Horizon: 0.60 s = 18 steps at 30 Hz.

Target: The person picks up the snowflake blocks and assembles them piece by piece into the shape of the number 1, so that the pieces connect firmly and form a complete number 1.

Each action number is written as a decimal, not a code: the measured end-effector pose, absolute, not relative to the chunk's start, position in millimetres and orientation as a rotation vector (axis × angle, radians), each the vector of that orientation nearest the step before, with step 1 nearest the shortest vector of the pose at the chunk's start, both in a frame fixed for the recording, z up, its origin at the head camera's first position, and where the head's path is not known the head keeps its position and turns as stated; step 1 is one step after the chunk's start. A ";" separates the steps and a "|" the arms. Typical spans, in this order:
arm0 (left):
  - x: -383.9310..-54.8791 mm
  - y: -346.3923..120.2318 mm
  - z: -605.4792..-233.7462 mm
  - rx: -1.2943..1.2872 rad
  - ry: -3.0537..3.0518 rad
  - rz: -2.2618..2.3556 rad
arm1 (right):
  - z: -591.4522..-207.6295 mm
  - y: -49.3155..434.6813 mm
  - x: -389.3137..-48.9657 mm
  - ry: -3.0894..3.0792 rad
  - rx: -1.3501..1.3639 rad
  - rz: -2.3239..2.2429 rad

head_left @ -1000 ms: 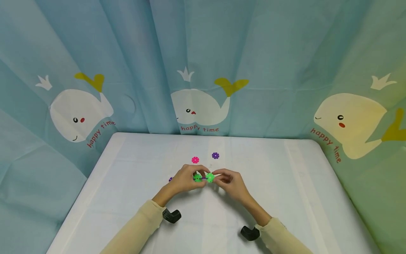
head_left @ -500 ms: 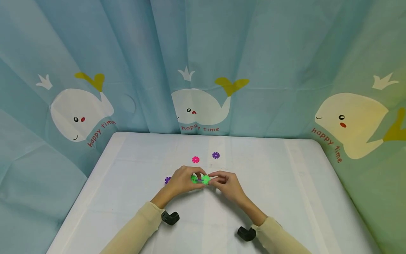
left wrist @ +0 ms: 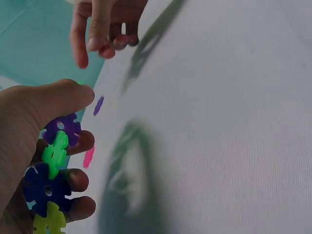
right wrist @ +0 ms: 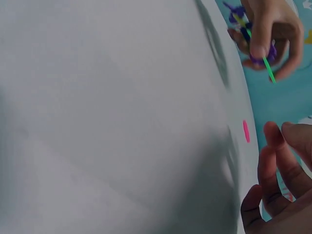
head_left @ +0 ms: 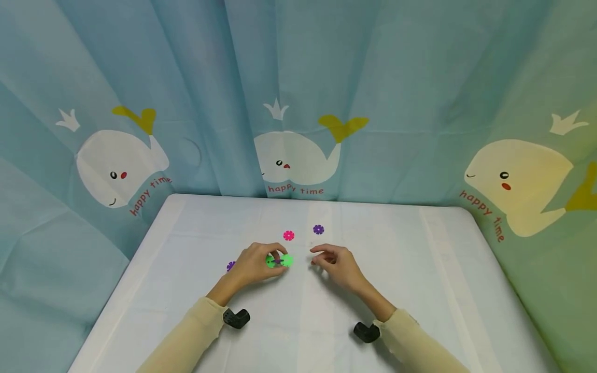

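In the head view my left hand [head_left: 252, 268] grips a chain of slotted plastic snowflake discs, its bright green end disc [head_left: 287, 260] between thumb and fingers. At the other end, a purple disc [head_left: 230, 266] pokes out behind the hand. The left wrist view shows the chain along the palm: a purple disc [left wrist: 61, 129], a green one [left wrist: 55, 153], a dark blue one [left wrist: 48, 192] and a yellow-green one [left wrist: 48, 222]. My right hand [head_left: 340, 267] hovers apart to the right, fingers loosely bent, holding nothing.
Farther back on the white table [head_left: 396, 248] lie a loose pink disc [head_left: 288, 235] and a loose purple disc [head_left: 318, 229]. Black wrist devices [head_left: 236, 318] sit under both sleeves. A blue whale-print curtain [head_left: 401, 103] hangs behind the table.
My right hand has let go of the chain's green end disc and is now apart from it. The left hand has moved left with the chain, exposing more of its purple end.
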<state>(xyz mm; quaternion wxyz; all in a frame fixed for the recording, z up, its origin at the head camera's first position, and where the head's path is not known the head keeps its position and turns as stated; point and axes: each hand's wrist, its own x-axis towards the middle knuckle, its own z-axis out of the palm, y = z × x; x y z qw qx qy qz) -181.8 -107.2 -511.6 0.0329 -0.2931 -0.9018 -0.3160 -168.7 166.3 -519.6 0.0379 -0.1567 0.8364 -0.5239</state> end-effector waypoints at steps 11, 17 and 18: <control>-179.8 -130.3 -516.1 -0.829 -2.795 -0.993 | -518.1 170.4 -200.0 2.740 -0.490 -1.498; -180.2 -136.8 -518.5 -0.830 -2.770 -1.002 | -521.8 171.1 -222.2 2.838 -0.462 -1.402; -180.3 -137.6 -518.7 -0.829 -2.767 -0.999 | -521.8 171.3 -226.0 2.856 -0.457 -1.375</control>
